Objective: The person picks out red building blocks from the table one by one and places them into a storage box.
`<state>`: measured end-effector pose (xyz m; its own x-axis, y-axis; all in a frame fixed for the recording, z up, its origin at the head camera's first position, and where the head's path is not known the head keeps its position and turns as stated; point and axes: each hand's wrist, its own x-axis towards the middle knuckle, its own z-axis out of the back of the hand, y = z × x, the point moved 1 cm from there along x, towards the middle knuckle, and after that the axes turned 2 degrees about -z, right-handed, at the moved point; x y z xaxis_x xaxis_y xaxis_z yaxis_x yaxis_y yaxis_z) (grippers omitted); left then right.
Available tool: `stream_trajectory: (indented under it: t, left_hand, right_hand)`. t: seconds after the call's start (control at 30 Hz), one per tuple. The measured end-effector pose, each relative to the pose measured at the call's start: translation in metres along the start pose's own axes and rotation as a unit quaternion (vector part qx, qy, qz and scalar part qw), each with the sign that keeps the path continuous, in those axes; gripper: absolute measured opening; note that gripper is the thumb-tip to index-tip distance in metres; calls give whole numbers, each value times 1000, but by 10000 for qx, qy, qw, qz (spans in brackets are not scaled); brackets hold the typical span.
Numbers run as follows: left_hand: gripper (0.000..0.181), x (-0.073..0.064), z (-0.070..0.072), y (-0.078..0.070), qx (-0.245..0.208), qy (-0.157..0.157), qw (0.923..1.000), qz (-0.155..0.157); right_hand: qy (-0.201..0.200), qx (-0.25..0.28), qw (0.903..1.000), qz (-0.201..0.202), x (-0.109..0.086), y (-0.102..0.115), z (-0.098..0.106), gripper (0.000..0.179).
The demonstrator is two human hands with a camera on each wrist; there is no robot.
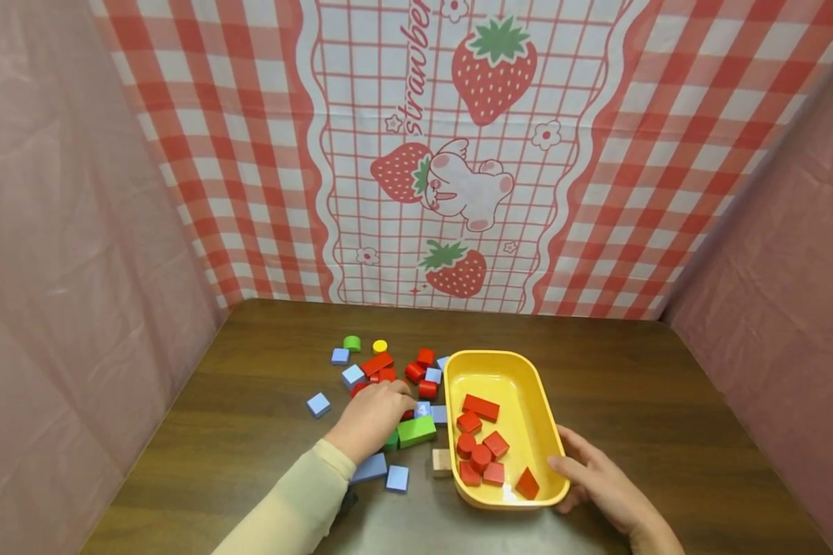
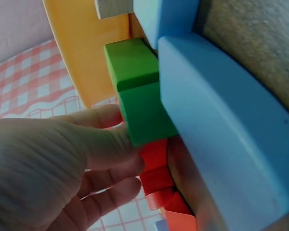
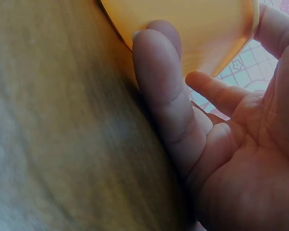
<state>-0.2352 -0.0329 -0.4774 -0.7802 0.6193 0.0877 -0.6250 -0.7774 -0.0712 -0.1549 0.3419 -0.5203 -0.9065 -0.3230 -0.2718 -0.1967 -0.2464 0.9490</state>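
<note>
My left hand (image 1: pixel 373 416) reaches down into a loose pile of toy blocks. In the left wrist view its thumb and forefinger come up against a dark green block (image 2: pixel 147 115), with a sliver of red showing by the forefinger; I cannot tell whether they pinch a block. A light green block (image 1: pixel 416 432) lies beside the hand. My right hand (image 1: pixel 597 478) grips the yellow bin (image 1: pixel 543 393) at its near right corner, thumb over the rim and fingers against the outer wall. Inside the bin lie several red blocks, among them a long one (image 1: pixel 481 407).
Blue blocks (image 1: pixel 398 479) are scattered around the pile, with red ones (image 1: pixel 377 364) behind the left hand. A green half-round (image 1: pixel 352 343) and a yellow round block (image 1: pixel 379 347) lie farthest back. One plain wooden block (image 1: pixel 441 463) sits against the bin's left side. Cloth hangs behind the table.
</note>
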Motion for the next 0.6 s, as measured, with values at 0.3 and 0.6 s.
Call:
stream_trajectory:
  t: [0.3, 0.6]
  left_hand:
    - [19, -6, 0, 1, -344, -67, 9994, 32]
    - [14, -7, 1, 2, -538, 39, 9985, -80]
  right_hand:
    - [8, -35, 10000, 9, 1, -1, 0, 71]
    - [12, -15, 10000, -57, 2, -1, 1, 72]
